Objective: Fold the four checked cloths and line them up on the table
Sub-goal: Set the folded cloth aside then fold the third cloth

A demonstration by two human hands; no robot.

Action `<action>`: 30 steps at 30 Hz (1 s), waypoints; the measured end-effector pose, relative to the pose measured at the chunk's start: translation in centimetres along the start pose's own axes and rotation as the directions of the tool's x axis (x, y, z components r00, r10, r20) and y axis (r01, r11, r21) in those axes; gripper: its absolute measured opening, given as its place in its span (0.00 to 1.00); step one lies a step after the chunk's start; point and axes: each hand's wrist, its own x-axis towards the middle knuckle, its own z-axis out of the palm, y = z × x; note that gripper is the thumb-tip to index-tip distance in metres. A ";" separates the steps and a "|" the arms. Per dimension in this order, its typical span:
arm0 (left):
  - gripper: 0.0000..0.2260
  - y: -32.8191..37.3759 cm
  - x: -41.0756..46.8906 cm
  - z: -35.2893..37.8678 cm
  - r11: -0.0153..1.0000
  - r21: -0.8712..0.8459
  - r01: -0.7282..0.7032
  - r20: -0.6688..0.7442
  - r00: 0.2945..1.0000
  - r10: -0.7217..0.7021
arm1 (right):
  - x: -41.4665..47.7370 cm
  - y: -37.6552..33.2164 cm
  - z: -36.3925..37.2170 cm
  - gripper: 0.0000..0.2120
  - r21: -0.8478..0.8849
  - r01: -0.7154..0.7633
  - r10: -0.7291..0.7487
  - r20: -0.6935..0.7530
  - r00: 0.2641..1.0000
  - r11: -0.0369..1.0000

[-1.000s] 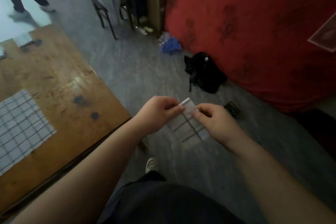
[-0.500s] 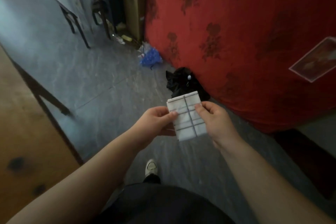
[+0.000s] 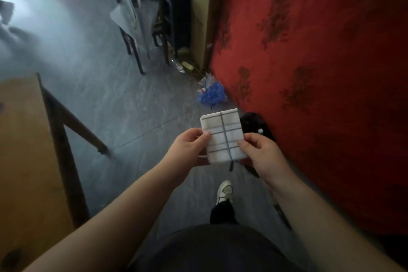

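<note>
Judging by its look, the folded checked cloth (image 3: 223, 137) is taken as light, soft and limp. It is pinched in mid-air between the left grip (image 3: 187, 150) and the right grip (image 3: 262, 154), one on each side edge. Opposite edges are best held, layers pressed together.

No text, label, brand, number or sign can be read on anything here.

The one camera sits on my head, looking forward and down. My left hand (image 3: 187, 150) and right hand (image 3: 262, 157) are near it, the floor (image 3: 132, 117) farther below.
</note>
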 end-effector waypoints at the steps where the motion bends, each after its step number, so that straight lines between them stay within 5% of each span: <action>1: 0.08 0.4 1.3 -0.2 1.000 0.003 0.010 -0.010 1.000 -0.010 | 1.9 -0.4 0.2 0.06 0.009 0.007 -0.007 0.020 1.000 1.000; 16: 0.05 13.1 22.6 -3.9 0.988 0.131 -0.082 -0.381 0.916 0.126 | 31.6 -10.0 4.9 0.05 -0.061 0.085 -0.053 0.397 0.916 0.995; 30: 0.06 23.7 36.8 -26.3 0.989 -0.009 -0.150 -0.667 0.738 0.106 | 51.9 -20.7 29.4 0.05 -0.181 0.204 -0.064 0.577 0.814 0.962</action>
